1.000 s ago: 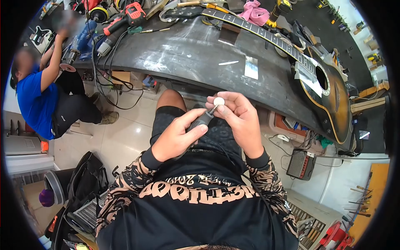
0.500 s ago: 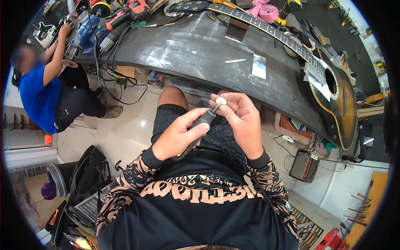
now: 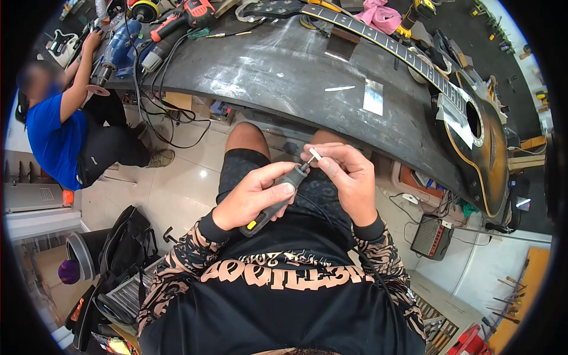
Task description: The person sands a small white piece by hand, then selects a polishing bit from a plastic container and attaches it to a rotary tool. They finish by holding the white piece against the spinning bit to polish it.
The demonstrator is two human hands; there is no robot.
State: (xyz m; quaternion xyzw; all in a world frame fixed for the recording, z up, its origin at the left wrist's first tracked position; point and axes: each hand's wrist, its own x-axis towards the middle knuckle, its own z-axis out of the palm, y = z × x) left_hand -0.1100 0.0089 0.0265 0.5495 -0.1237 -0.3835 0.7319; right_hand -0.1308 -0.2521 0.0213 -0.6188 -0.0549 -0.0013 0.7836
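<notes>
A dark grey rotary tool (image 3: 277,204) with a yellow patch lies across the grip of my left hand (image 3: 253,196), its tip pointing up and right. A small white disc (image 3: 315,154), seen nearly edge-on, sits at the end of the tool's thin shaft. The thumb and fingers of my right hand (image 3: 346,170) pinch the disc. Both hands are above my lap, in front of the workbench's near edge.
The dark workbench (image 3: 260,71) holds an acoustic guitar (image 3: 482,157), a red-black power tool (image 3: 198,13), a metallic plate (image 3: 373,96) and cables. A person (image 3: 65,118) in blue is at the left. A small amplifier (image 3: 431,238) stands on the floor, right.
The disc has turned from face-on to nearly edge-on. My left hand and the tool have moved slightly down, showing more of its yellow patch. My right hand has shifted slightly right.
</notes>
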